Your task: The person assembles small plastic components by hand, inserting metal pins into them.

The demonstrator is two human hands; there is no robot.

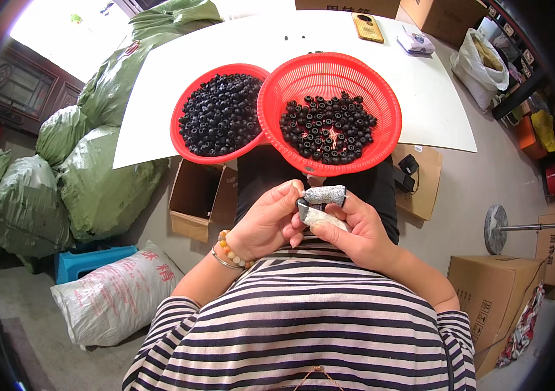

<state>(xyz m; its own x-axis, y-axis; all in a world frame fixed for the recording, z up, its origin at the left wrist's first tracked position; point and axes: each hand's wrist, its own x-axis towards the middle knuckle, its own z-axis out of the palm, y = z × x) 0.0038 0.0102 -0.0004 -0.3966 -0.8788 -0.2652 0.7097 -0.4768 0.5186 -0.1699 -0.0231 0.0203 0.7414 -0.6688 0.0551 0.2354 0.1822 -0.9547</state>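
Note:
Above my lap, my left hand (272, 214) pinches a small round black part (302, 202) between thumb and fingertips. My right hand (362, 228) meets it there, its index finger in a speckled grey finger sleeve (325, 194). Under the right thumb is a short white-wrapped piece (326, 219) with a flat grey tip like a small blade, touching or very near the black part. Just beyond my hands, a red plastic colander (388, 107) holds a layer of hollow black parts (329, 127). To its left, a red basket (183, 140) is heaped with similar parts (219, 114).
Both baskets overlap the near edge of a white table (150, 124), which carries a yellow-cased phone (368, 27). Green sacks (104, 186) and a white woven sack (117, 296) lie at left. Cardboard boxes (496, 293) stand at right, and an open carton (199, 195) sits below the table.

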